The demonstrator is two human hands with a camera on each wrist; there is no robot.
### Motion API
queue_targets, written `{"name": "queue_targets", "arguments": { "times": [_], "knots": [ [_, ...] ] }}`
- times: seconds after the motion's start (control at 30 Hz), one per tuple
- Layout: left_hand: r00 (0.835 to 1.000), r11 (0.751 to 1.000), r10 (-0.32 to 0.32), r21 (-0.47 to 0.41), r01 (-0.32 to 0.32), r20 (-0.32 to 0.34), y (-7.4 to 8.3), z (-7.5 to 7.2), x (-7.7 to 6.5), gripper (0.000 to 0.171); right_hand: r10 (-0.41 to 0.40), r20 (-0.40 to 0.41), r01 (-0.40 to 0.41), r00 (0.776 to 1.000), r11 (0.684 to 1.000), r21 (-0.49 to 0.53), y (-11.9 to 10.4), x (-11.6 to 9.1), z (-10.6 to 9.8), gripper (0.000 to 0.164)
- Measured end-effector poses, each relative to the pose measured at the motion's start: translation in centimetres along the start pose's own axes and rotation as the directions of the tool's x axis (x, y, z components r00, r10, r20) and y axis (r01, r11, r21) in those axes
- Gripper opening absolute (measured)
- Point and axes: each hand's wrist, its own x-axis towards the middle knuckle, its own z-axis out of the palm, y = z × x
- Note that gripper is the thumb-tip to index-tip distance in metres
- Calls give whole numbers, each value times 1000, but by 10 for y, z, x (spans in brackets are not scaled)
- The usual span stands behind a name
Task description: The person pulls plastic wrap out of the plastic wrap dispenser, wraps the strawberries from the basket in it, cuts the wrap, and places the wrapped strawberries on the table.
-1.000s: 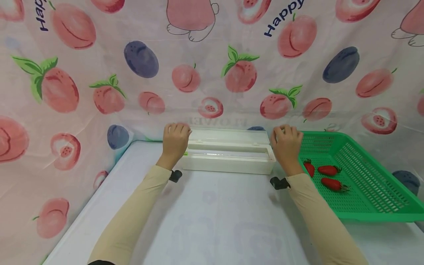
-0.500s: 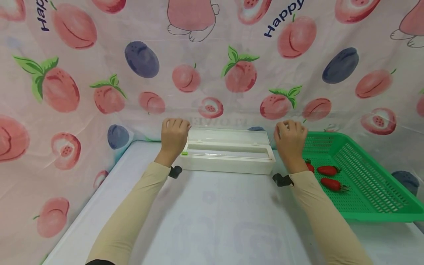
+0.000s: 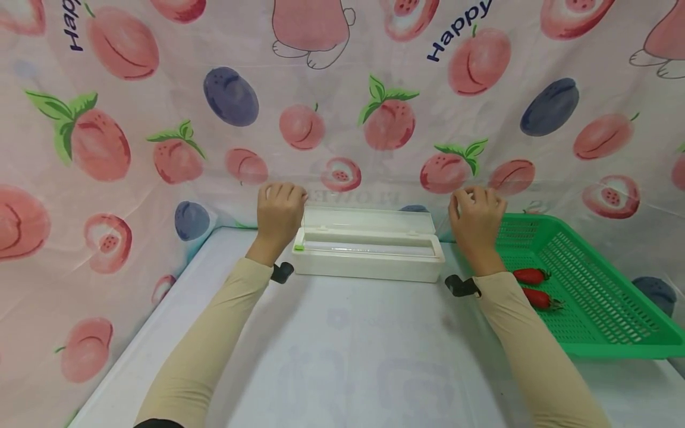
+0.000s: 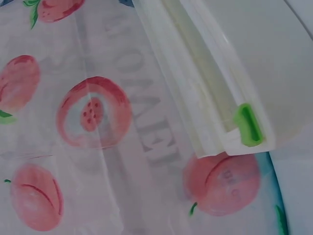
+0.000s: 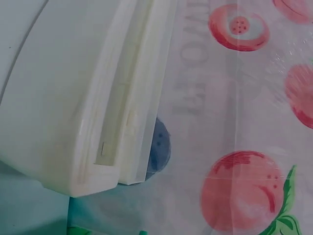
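A long white cling film dispenser [image 3: 369, 268] stands against the back wall, its lid [image 3: 369, 220] raised. A pale strip runs along its inner slot, and a green slide cutter [image 4: 249, 125] sits at its left end. My left hand [image 3: 279, 215] hovers above the left end, fingers loosely curled. Off the right end, beside the green basket [image 3: 599, 351], my right hand [image 3: 478, 221] hangs in the air with its fingers bent the same way. Nothing shows in either hand. Neither hand appears in the wrist views, which look at the dispenser's two ends.
In the basket at the right lie red fruits [image 3: 531, 276] with green stems, partly behind my right forearm. A fruit-printed cloth [image 3: 332, 89] covers the wall behind and to the left. A white sheet [image 3: 342, 356] covers the table.
Both hands have risen and spread apart, the left slightly leftward, the right further rightward over the basket's edge. The green cutter has come into view. The dispenser and its lid stay in place.
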Motion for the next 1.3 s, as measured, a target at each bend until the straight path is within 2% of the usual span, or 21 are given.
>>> {"name": "queue_targets", "arguments": {
  "times": [0.37, 0.8, 1.07, 1.2, 1.3],
  "knots": [
    [999, 1000, 8, -7, -8, -49, -1, -12, 11, 15, -8, -42, 9, 999, 1000, 17, -2, 9, -12, 16],
    [996, 999, 16, -26, -19, -90, -2, -28, 18, 12, -26, -93, 33, 995, 997, 71, -4, 17, -26, 18],
    [994, 995, 30, -96, -40, -102, -1, -41, 17, 11, -40, -123, 55, 992, 991, 121, -4, 16, -37, 12],
    [989, 985, 68, -150, -87, -128, -2, -51, 12, 12, -61, -157, 85, 986, 985, 151, -5, 10, -45, 12],
    [979, 970, 141, -178, -167, -149, -4, -58, 4, 21, -81, -212, 119, 974, 978, 171, -5, 3, -51, 13]
  ]
}}
